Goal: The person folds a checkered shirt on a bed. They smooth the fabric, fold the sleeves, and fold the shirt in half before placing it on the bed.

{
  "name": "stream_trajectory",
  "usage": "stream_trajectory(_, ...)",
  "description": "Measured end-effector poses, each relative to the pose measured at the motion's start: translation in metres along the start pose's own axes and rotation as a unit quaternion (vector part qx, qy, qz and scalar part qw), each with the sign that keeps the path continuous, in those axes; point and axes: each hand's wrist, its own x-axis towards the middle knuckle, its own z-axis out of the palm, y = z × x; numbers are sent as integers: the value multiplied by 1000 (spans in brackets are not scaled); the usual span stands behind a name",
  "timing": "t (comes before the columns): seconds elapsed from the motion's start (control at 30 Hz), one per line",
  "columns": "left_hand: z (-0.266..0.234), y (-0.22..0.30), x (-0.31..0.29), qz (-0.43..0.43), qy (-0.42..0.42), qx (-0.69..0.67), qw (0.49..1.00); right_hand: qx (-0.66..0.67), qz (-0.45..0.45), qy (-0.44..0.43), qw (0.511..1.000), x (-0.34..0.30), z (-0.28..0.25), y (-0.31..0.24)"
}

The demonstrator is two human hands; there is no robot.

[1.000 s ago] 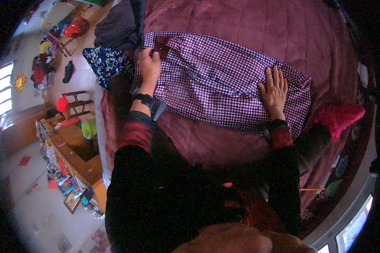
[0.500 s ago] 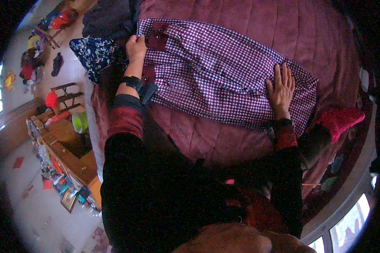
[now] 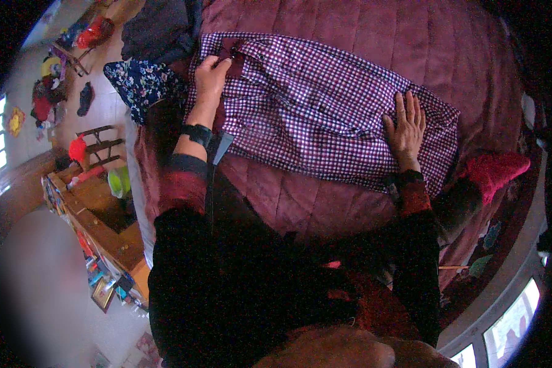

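A purple-and-white checked cotton shirt (image 3: 325, 116) lies spread on the maroon quilted bedspread (image 3: 411, 49). The left hand (image 3: 211, 76) pinches its far-left collar; the right hand (image 3: 405, 126) presses flat, fingers open, holding nothing.

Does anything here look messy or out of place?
The checked shirt lies flat on the bed, the left hand at its collar and the right hand pressed on it; nothing odd there. Off the bed's left edge, a floral cloth lies crumpled, and the floor beyond is strewn with clothes.
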Motion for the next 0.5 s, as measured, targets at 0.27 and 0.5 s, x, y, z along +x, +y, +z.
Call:
stream_trajectory(0.27,49,61,-141,300,-473,-27,828,-16,-2,6,1000,0,-1,-2)
stream_trajectory(0.5,43,33,-69,327,-143,142,923,27,-24,40,999,0,-3,0)
